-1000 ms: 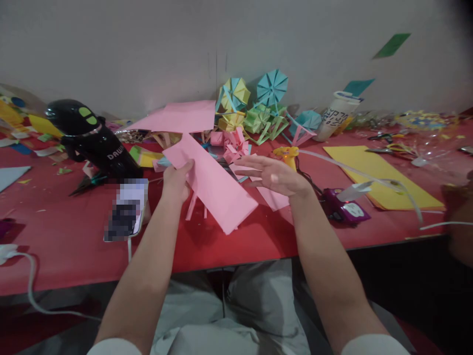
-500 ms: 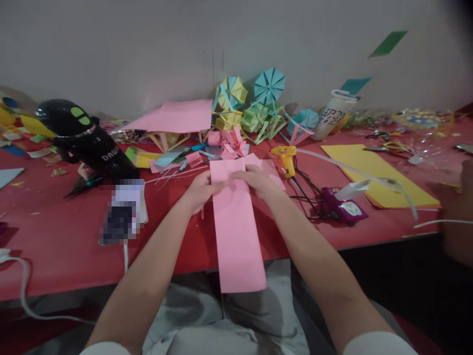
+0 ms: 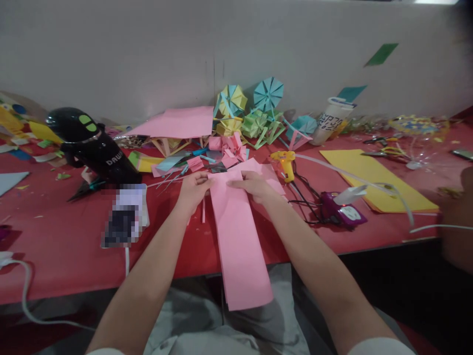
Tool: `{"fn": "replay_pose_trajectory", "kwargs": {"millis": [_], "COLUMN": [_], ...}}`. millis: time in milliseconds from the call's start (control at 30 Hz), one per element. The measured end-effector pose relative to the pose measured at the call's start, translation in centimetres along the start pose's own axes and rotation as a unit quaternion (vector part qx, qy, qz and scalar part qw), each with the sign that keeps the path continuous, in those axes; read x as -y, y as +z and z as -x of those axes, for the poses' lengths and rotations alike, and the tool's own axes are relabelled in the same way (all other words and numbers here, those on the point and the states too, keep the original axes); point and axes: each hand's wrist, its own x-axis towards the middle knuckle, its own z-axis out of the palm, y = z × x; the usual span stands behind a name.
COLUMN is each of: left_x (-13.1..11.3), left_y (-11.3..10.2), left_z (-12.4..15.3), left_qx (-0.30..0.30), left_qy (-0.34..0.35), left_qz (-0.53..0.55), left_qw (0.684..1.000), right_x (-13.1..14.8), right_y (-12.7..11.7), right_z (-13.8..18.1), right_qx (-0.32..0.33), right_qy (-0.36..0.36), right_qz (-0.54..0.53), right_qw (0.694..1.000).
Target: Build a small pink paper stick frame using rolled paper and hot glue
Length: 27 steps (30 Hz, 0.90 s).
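Observation:
A long folded sheet of pink paper (image 3: 242,251) runs from the table toward my lap, its near end hanging past the front edge. My left hand (image 3: 194,191) pinches the far left corner between thumb and fingers. At the far right side, my right hand (image 3: 253,186) grips the paper with its thumb on top; the other fingers are partly hidden. More pink paper (image 3: 268,173) lies flat just behind my right hand. Pink paper scraps (image 3: 229,148) are heaped beyond the far end.
A yellow hot glue gun (image 3: 284,163) stands right of my hands, its cord near a purple power strip (image 3: 342,209). Yellow sheets (image 3: 377,182) lie farther right. A black bottle (image 3: 99,148) and a phone (image 3: 125,217) are left. Folded paper umbrellas (image 3: 268,93) lean against the wall.
The pink paper's near end has shifted slightly right and closer to me. Both hands keep hold of its far end, which now looks slightly bent. The camera view has tilted a little upward.

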Motion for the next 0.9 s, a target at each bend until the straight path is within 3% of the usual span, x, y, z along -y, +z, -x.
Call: {"fn": "replay_pose_trajectory", "kwargs": {"millis": [200,367,900], "left_x": [0.26,0.51,0.38], "left_y": [-0.15,-0.30,-0.23], "left_z": [-0.29,-0.28,-0.11], "left_qx": [-0.008,-0.007,-0.009], "left_qy": [0.012,0.019,0.004], "left_qz": [0.005,-0.011,0.005], "left_qw": [1.000,1.000,1.000], "right_x": [-0.12,-0.20,-0.05], "right_y": [0.03,0.28,0.41], "right_z": [-0.03,-0.18,-0.11], "right_qx": [0.005,-0.054,-0.059], "right_qy": [-0.018,-0.043,-0.064], "right_qz": [-0.008,-0.017,-0.013], "right_qw": [1.000,0.997,0.996]}}
